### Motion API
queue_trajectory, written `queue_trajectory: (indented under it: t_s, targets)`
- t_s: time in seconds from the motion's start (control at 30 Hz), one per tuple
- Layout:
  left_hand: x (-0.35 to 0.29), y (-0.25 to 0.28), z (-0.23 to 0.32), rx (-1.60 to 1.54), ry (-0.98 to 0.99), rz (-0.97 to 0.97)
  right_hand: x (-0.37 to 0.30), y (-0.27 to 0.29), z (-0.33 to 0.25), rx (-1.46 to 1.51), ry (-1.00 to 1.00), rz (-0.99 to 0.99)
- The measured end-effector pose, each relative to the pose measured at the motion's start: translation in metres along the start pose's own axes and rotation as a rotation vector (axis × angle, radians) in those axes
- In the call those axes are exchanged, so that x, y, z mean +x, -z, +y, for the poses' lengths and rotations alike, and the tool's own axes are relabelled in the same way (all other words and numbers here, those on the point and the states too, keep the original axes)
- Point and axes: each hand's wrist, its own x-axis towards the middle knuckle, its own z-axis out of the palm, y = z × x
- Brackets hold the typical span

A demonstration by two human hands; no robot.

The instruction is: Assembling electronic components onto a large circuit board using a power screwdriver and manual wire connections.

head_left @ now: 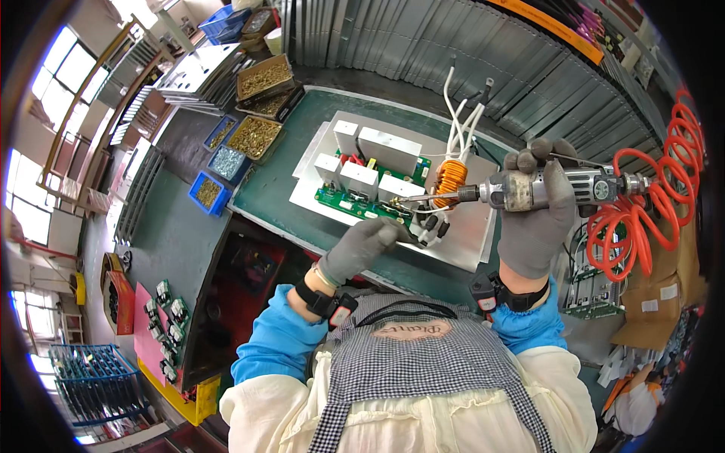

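My right hand, in a grey glove, is wrapped round an air screwdriver held nearly level. Its long bit points left and reaches the green circuit board, close to some small metal parts. White blocks stand on the board, which rests on a silver metal plate. My left hand, also gloved, is at the board's front edge with its fingers closed together; what they hold, if anything, is hidden. Just right of its fingertips are black-and-white cable ends. An orange-wound coil with white wires stands behind the bit.
A red coiled air hose hangs at the right, joined to the screwdriver. Trays of brass-coloured fasteners and small blue bins stand at the table's left. Stacked grey metal panels line the back. A cardboard box sits at the right.
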Motion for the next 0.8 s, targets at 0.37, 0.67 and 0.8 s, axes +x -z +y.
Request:
queue_trajectory:
  t_s: [0.37,0.67,0.8]
  targets:
    - [-0.001,-0.015,0.005,-0.429,0.504,0.182,-0.017,-0.003,0.020,-0.028,-0.145,-0.123]
    - [0.008,-0.018,-0.005,-0.385,0.533,0.213,-0.026,-0.009,0.039,-0.183,-0.126,-0.278]
    - [0.005,-0.019,-0.002,-0.446,0.498,0.264,-0.028,-0.011,0.047,-0.213,-0.186,-0.242]
